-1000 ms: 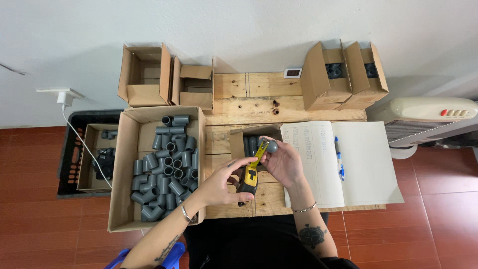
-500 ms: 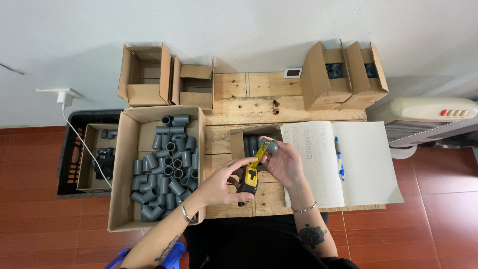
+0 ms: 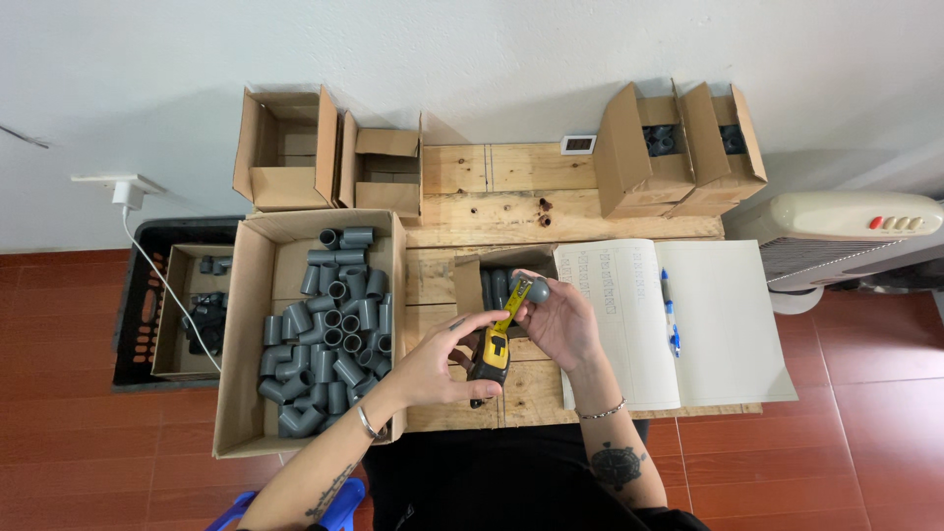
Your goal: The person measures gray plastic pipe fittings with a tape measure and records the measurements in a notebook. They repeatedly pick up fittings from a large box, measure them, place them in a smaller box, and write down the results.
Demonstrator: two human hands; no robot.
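Observation:
My left hand grips a yellow and black tape measure over the wooden table. Its yellow blade runs up to a grey pipe fitting that my right hand holds just above a small open carton with more grey fittings in it. Both hands are close together at the table's front middle.
A large cardboard box with several grey pipe fittings sits at the left. An open notebook with a blue pen lies at the right. Open cartons stand along the back. A black crate and a white appliance flank the table.

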